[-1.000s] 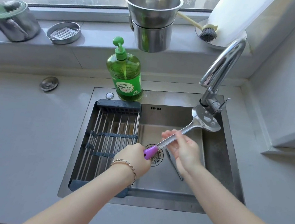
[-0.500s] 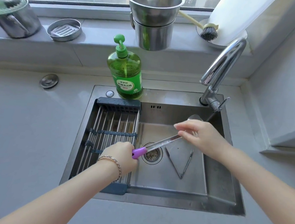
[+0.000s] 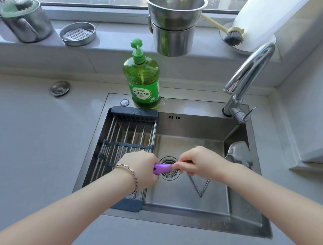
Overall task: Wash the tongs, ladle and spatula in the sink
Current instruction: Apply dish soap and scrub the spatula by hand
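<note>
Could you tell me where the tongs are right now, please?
The tongs lie open in a V on the sink floor, just right of the drain, partly beneath the right hand.

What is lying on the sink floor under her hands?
Metal tongs lie open beside the drain. The right hand covers their tips, and both hands hide part of the drain.

Green dish soap bottle (image 3: 142, 77) at sink's back rim carries only readable text: white Chinese characters "柠檬洗洁精" on green label. Smaller brand line above them too blurred to read. No other lettering legible.
</note>
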A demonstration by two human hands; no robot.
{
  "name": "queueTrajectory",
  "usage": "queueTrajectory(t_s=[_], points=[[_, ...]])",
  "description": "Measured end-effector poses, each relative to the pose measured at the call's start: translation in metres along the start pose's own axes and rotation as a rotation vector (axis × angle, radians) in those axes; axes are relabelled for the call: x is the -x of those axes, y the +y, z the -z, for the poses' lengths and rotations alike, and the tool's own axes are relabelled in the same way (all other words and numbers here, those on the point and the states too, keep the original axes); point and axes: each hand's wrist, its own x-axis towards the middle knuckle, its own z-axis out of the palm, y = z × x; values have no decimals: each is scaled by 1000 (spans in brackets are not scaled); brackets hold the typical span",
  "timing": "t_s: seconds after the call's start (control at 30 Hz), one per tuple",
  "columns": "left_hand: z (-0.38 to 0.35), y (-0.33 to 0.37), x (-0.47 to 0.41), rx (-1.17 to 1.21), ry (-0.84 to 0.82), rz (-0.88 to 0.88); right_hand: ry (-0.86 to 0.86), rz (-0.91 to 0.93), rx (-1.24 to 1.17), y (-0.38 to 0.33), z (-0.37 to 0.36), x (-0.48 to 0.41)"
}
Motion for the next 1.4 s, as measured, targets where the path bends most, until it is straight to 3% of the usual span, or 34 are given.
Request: queueTrajectory(t_s=[0.23, 0.57, 0.8, 0.93, 1.23, 1.4], points=[[3, -7, 1, 14, -15, 32, -84, -76, 38, 15, 24, 7], [1, 0, -2, -7, -11, 3, -137, -113, -237, 2, 13, -3], [0, 2, -3, -41, 0, -5, -111, -154, -177, -8, 4, -12], [-1, 2, -2, -28, 5, -17, -216, -172, -237, -6, 16, -3], [-5, 4, -6, -4, 14, 27, -56, -255, -85, -11, 4, -10], [-6, 3, -5, -13, -2, 19, -127, -206, -159, -8, 7, -8]])
